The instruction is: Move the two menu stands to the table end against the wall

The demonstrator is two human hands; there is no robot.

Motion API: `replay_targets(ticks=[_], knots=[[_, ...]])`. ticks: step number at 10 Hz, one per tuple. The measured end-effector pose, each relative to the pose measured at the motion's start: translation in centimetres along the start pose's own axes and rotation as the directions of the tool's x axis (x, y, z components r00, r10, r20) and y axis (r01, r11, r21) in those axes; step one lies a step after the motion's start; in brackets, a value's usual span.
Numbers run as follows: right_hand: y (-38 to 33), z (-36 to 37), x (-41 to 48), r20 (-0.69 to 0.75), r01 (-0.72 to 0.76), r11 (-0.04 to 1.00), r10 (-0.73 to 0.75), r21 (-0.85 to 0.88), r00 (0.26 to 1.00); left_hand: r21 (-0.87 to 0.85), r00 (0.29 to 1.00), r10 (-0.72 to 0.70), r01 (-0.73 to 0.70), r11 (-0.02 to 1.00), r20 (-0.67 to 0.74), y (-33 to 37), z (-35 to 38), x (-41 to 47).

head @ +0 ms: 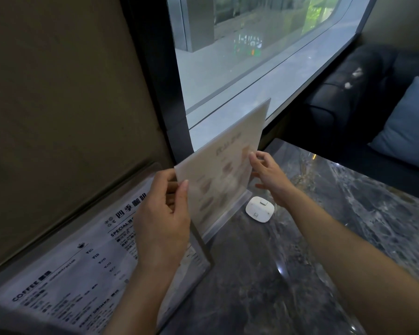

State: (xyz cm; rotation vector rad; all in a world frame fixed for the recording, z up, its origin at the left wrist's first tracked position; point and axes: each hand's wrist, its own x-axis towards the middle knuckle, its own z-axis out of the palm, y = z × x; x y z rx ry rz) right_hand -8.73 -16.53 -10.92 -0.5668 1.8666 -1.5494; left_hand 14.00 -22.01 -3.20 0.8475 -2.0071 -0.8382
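Observation:
A clear acrylic menu stand (224,175) with a pale picture menu stands upright on the dark marble table (300,250), its base on the tabletop near the window. My left hand (162,221) pinches its near upper corner. My right hand (269,177) touches its far edge with fingers spread. A second, larger menu stand (65,269) with a black-and-white coffee menu stands along the beige wall at the left; my left forearm hides part of it.
A small white square device (259,209) lies on the table just right of the held stand's base. A large window (264,56) is behind. A dark sofa (353,93) with a blue cushion (406,126) stands beyond the table's far edge.

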Motion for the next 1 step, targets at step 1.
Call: replay_targets(ticks=[1], knots=[[-0.71,-0.41,-0.12,-0.039,0.038,0.998,-0.040,-0.052,0.998,-0.010,1.000,-0.010,0.010,1.000,-0.021,0.29,-0.21,0.25]])
